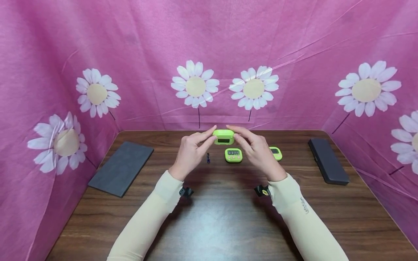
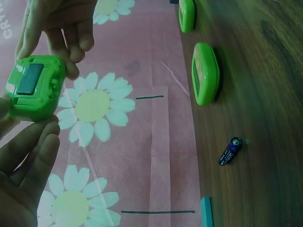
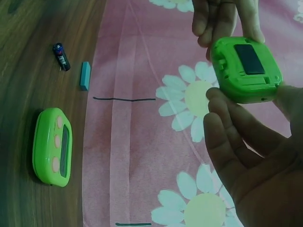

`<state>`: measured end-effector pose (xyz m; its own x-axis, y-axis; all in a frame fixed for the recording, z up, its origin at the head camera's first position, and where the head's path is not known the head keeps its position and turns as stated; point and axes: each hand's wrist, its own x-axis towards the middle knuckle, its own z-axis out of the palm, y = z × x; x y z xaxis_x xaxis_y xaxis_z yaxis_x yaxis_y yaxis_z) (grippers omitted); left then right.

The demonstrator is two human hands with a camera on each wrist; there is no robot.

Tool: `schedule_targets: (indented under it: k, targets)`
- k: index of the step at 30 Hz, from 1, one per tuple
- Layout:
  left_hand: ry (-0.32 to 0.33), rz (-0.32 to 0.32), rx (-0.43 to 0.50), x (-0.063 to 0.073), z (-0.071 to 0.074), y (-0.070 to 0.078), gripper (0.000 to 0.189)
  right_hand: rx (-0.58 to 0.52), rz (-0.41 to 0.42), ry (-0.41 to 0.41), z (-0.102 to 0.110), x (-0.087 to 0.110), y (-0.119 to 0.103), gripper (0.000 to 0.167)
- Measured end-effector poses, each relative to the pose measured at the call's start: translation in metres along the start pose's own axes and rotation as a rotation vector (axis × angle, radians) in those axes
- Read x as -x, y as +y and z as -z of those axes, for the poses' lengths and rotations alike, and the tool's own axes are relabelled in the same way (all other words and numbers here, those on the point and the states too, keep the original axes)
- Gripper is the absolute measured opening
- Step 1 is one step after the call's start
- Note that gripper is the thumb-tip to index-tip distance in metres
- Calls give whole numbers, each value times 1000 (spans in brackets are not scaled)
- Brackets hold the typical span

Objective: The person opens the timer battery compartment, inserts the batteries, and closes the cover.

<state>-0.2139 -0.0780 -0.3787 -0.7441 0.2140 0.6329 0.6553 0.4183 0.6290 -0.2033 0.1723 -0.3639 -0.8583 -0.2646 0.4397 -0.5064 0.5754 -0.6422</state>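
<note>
Both hands pinch a bright green digital timer [image 1: 223, 137] by its two ends, held up above the far part of the table. My left hand [image 1: 192, 150] grips its left end and my right hand [image 1: 258, 150] its right end, with thumbs and fingers. In the wrist views the timer's back [image 2: 35, 87] shows, with a dark rectangular plate [image 3: 249, 59]; whether a battery cover is on, I cannot tell. Below it a second green timer [image 1: 233, 155] lies with its display and buttons up. A small dark blue battery [image 1: 208, 158] lies left of that timer.
A third green timer [image 1: 276, 153] lies partly behind the right hand. A teal block [image 3: 85, 75] is near the table's back edge. A dark grey flat mat [image 1: 122, 168] lies at the left, and a black case [image 1: 328, 161] at the right. Pink flowered cloth [image 1: 222, 43] hangs around the table.
</note>
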Motion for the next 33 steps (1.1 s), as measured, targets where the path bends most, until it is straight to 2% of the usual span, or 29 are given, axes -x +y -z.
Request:
schedule_targets:
  k: [5,12,17,21,26,29,33]
  targets:
    - [18,-12,-1,0,0,0,37,-11,1,11,-2,0,0,37]
    - [76,-6,8,-1,-1,1,33,-128,-34,9,-3,0,2,41]
    - [119,40,35,-1,-3,3,27,-225,-34,-14,-3,0,2,57]
    - [136,81,40,0,-3,4,24,-227,-33,-37,-3,0,1,72]
    - [88,69,55,1,-3,5,31,-193,-52,-17,-1,-1,-2,72]
    - [42,47,70,2,-2,6,43,-196,-70,-10,1,-1,-2,69]
    - [-3,6,40,2,-2,6,60,-199,-78,-16,5,-1,-2,67]
